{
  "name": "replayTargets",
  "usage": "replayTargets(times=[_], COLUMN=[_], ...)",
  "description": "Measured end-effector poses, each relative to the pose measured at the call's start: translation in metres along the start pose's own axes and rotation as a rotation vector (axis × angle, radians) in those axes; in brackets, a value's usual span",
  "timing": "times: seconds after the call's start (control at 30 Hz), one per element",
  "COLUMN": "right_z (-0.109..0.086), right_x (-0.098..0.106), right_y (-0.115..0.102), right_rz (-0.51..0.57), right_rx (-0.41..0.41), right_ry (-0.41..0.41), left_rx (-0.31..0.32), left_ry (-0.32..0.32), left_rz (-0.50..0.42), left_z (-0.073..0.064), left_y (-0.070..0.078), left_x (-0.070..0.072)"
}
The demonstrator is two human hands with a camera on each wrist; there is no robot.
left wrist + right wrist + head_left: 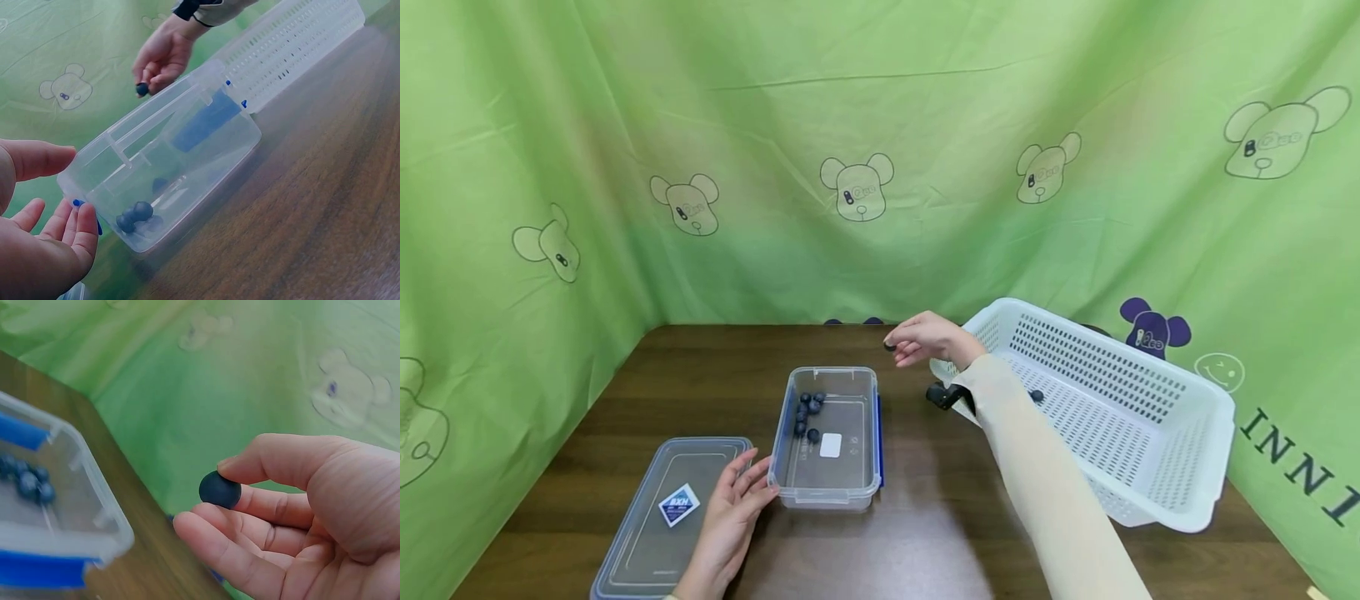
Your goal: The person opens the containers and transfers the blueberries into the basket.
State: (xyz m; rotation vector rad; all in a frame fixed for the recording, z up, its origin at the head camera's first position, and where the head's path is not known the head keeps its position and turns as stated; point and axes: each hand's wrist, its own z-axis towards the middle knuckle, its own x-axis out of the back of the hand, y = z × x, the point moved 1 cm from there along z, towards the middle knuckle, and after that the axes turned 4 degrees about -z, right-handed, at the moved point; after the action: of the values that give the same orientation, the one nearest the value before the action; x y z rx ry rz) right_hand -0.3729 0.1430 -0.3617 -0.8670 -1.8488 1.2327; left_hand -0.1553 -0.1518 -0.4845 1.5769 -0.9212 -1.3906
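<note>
My right hand [929, 337] pinches one blueberry [220, 490] between thumb and fingers, in the air beyond the right rear corner of a clear plastic container [823, 494]. Several blueberries [802, 417] lie in the container, gathered toward its left side. At the container's front left corner is my left hand [730, 517], its fingers loosely extended and touching the outside near a blue clip. The thumb [47, 159] is apart from the fingers, by the rim. A white slotted basket [1213, 467] on the right holds another blueberry [1037, 396], partly behind my right arm.
A clear lid [643, 546] with a blue and white label lies flat on the wooden table [850, 558], left of the container and partly under my left hand. A green patterned curtain [760, 117] hangs behind and along both sides of the table.
</note>
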Motion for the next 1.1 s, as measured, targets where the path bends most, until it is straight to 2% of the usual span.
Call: replayTargets(times=[0.47, 0.7, 0.9, 1.1], right_z=[-0.026, -0.04, -0.051, -0.06], right_x=[0.072, 0.099, 0.116, 0.126], right_y=[0.03, 0.048, 0.07, 0.086], right_rz=[0.151, 0.164, 0.184, 0.107], right_rx=[-0.033, -0.069, -0.153, -0.293], right_ry=[0.088, 0.106, 0.141, 0.169], left_rx=[0.012, 0.009, 0.006, 0.008], left_ry=[0.006, 0.006, -0.003, 0.0], left_rz=[-0.016, -0.023, -0.028, -0.026], left_z=[0.0, 0.0, 0.0, 0.0], left_y=[0.0, 0.0, 0.001, 0.001], left_x=[-0.002, -0.001, -0.001, -0.001])
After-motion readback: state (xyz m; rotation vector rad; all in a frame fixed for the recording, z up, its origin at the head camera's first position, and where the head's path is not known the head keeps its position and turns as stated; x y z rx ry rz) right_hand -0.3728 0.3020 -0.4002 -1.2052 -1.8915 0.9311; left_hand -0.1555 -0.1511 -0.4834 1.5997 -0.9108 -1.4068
